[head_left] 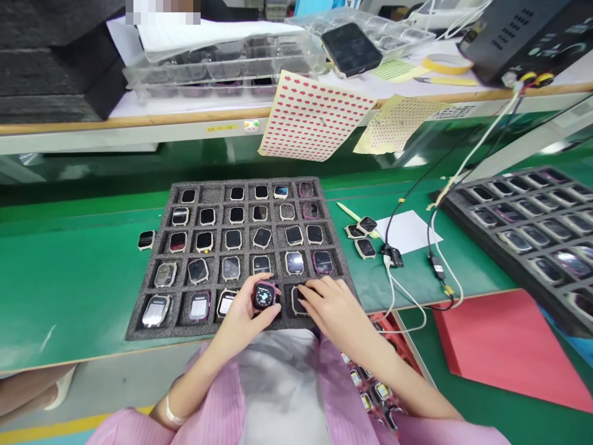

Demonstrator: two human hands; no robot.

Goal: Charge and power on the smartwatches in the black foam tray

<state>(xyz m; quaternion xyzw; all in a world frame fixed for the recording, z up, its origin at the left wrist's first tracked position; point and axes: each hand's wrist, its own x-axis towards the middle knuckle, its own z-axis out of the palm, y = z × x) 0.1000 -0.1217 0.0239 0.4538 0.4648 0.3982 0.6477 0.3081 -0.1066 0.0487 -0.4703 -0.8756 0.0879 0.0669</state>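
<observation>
My left hand [243, 318] is closed round a small smartwatch body [265, 295] with a purple case and a lit screen, held just above the front edge of a grey foam tray [213, 196]. The tray's square pockets hold several more watch bodies. My right hand [331, 303] lies with fingers stretched flat over the tray's front right pockets, fingertips touching a white-cased watch body [296, 299] seated there.
Three loose watch bodies [362, 237] and a white card [407, 232] lie right of the tray, beside charging cables [393, 256]. One loose watch body [146, 239] lies left. A second foam tray [532, 225] is at far right, a red sheet [504, 349] in front.
</observation>
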